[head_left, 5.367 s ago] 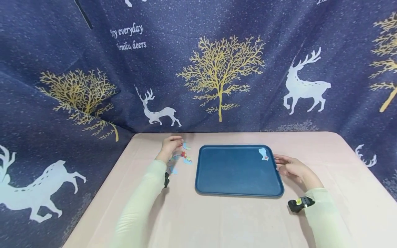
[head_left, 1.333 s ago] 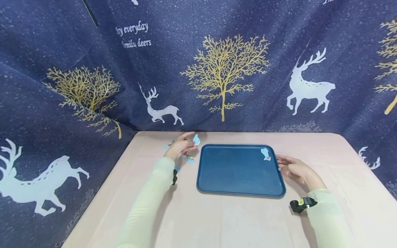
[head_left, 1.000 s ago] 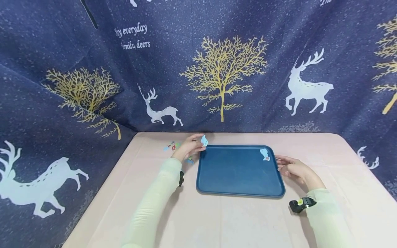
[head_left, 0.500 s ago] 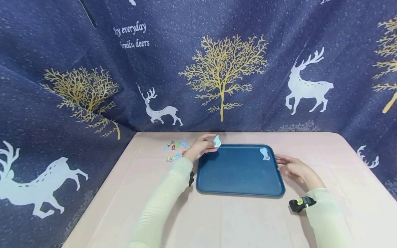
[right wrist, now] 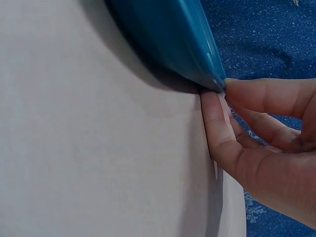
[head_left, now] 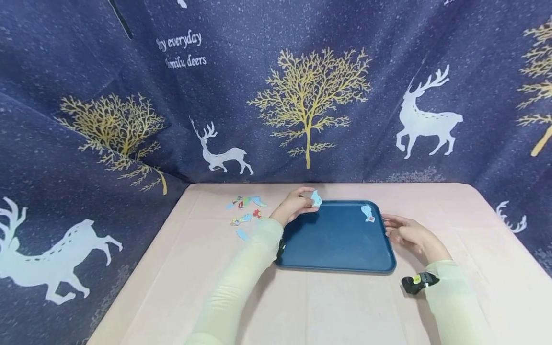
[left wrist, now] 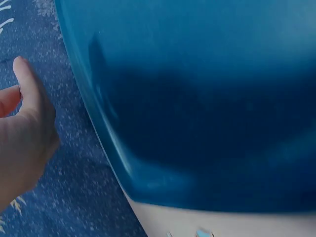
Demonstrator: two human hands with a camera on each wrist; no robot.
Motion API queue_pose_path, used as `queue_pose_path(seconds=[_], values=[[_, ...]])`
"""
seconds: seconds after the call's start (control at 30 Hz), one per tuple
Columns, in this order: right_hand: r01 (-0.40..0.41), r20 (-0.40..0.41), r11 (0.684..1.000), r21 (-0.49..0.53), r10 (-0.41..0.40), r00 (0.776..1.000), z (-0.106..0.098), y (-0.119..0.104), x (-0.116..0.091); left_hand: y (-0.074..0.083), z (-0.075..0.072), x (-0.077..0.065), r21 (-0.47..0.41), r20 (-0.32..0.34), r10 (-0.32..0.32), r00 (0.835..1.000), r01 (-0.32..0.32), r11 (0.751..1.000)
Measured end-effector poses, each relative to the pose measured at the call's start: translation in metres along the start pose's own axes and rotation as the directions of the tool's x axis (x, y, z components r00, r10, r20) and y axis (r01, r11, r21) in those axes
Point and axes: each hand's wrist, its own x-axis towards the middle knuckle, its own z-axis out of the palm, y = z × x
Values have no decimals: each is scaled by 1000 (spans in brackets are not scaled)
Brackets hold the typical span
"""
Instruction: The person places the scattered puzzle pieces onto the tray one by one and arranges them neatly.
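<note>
My left hand [head_left: 295, 205] pinches a small flat light-blue puzzle piece [head_left: 316, 198] between thumb and fingers, over the far rim of the dark blue tray [head_left: 336, 239]. In the left wrist view only part of the left hand [left wrist: 29, 128] shows, and the piece is out of sight. Another light-blue puzzle piece with a red mark [head_left: 368, 213] lies in the tray's far right corner. At the tray's right side, my right hand [head_left: 407, 232] touches the rim with thumb and fingertips; close up, the right hand [right wrist: 266, 143] has its fingertips against the tray's edge [right wrist: 197, 54].
Several colourful puzzle pieces [head_left: 242, 219] lie loose on the pink tablecloth [head_left: 207, 249], left of the tray. A dark blue curtain [head_left: 276, 120] with deer and trees hangs right behind the table.
My left hand has picked up the light-blue piece from the left group and carried it rightward over the tray's far rim. The right hand has stayed at the tray's right side.
</note>
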Motion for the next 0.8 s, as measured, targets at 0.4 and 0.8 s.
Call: queue_pose_path(seconds=[0.4,0.8], values=[[8,-10,1000,11,-8,1000,1,-1,-2,-12,36,9,136,-51,15,999,-8,991],[7,-11,999,36,-6,1000,0,0,0,-23,75,22,132,-141,6,990,13,991]])
